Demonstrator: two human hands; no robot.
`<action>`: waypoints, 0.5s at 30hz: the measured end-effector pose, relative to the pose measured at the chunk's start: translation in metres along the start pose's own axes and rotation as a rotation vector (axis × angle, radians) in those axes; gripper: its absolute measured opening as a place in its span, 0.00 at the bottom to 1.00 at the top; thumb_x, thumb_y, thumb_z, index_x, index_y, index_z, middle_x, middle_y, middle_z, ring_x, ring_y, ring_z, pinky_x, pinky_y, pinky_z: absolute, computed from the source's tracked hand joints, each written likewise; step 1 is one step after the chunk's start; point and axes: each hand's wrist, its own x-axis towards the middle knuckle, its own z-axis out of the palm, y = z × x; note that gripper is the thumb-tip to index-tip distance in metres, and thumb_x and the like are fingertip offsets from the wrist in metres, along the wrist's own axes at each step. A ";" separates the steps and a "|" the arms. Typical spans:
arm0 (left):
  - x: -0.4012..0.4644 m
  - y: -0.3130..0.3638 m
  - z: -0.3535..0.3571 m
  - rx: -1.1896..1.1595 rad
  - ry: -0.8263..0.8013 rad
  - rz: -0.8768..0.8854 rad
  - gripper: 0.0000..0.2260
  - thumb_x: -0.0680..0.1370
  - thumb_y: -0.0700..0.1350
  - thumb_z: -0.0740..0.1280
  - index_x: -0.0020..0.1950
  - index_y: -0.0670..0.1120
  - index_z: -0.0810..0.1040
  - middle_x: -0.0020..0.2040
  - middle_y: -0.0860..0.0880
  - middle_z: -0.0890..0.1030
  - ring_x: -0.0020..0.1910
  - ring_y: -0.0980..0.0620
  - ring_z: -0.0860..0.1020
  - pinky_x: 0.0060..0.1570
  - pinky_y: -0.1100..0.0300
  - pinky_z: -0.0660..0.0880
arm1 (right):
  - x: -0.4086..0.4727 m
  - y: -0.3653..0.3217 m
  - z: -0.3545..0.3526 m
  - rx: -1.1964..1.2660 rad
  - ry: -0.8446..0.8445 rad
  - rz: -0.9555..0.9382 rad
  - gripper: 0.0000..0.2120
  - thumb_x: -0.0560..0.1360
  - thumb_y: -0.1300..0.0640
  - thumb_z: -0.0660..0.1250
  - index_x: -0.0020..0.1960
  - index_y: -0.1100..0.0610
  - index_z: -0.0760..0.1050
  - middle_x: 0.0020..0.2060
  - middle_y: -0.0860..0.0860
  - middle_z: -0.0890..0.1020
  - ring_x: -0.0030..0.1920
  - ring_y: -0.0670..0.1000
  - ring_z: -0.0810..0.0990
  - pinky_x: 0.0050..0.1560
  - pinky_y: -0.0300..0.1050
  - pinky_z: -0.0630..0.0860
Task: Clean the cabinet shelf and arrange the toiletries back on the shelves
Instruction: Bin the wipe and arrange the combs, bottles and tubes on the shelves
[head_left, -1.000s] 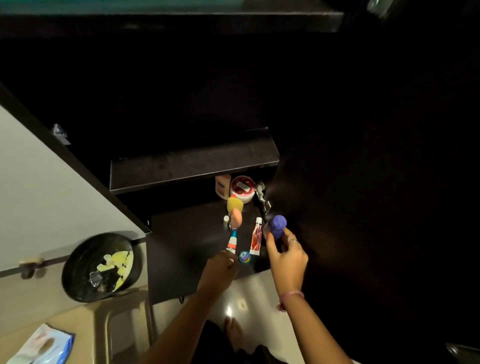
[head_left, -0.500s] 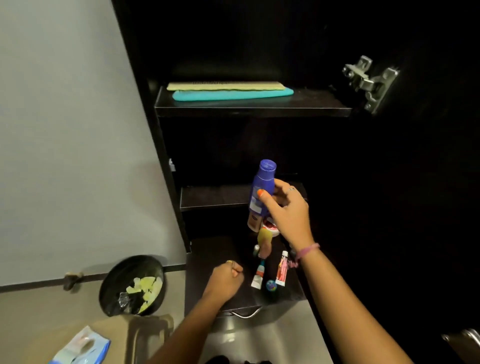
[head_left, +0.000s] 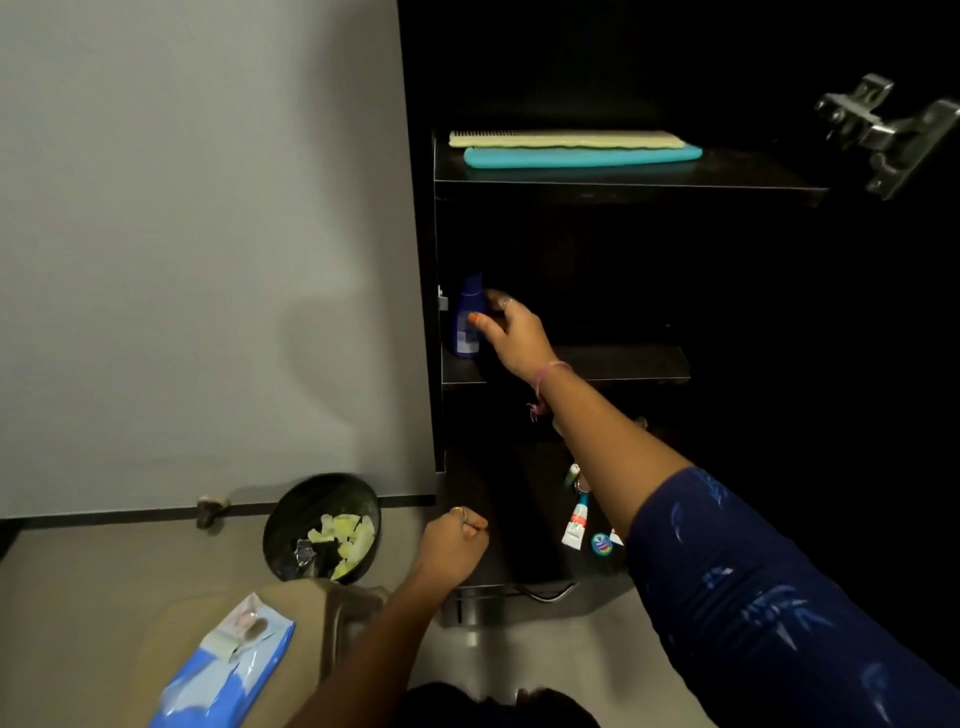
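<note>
A blue bottle (head_left: 467, 317) stands upright at the far left of the dark middle shelf (head_left: 623, 364). My right hand (head_left: 511, 332) reaches in and grips it, thumb on its front. My left hand (head_left: 452, 545) is curled into a fist at the front edge of the bottom shelf (head_left: 483, 499), holding nothing that I can see. On the bottom shelf lie a white tube (head_left: 575, 525) and a small round blue item (head_left: 600, 543), partly hidden by my right forearm. Two combs, yellow (head_left: 566, 139) and teal (head_left: 582, 156), lie on the top shelf (head_left: 623, 182).
A black bin (head_left: 322, 527) with scraps stands on the floor left of the cabinet. A blue and white wipes pack (head_left: 228, 670) lies on a beige stool (head_left: 332, 608) near me. A metal door hinge (head_left: 888, 130) sticks out at upper right. A pale wall fills the left.
My right hand has carried the blue bottle from in front of the cabinet up and left onto the middle shelf. My view has tilted up. The left fist stayed at the bottom shelf edge.
</note>
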 end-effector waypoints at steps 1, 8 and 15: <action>-0.001 -0.002 0.000 -0.011 -0.005 -0.005 0.09 0.76 0.42 0.64 0.55 0.44 0.78 0.48 0.44 0.82 0.49 0.48 0.80 0.47 0.64 0.72 | 0.002 0.001 0.002 -0.003 -0.004 -0.003 0.22 0.77 0.60 0.64 0.70 0.62 0.65 0.65 0.58 0.74 0.65 0.54 0.72 0.62 0.39 0.67; -0.002 -0.009 0.003 -0.018 -0.053 -0.005 0.08 0.76 0.42 0.64 0.53 0.45 0.78 0.38 0.51 0.78 0.43 0.52 0.79 0.47 0.63 0.74 | 0.006 0.012 0.005 -0.072 -0.059 0.012 0.24 0.78 0.57 0.63 0.72 0.59 0.62 0.67 0.58 0.71 0.67 0.55 0.71 0.68 0.50 0.67; 0.006 -0.008 0.012 0.020 -0.083 -0.038 0.05 0.76 0.43 0.63 0.50 0.48 0.77 0.39 0.51 0.77 0.46 0.49 0.79 0.49 0.61 0.74 | -0.039 0.029 -0.016 0.109 0.129 0.052 0.24 0.77 0.64 0.63 0.72 0.57 0.63 0.65 0.54 0.72 0.63 0.46 0.73 0.61 0.32 0.71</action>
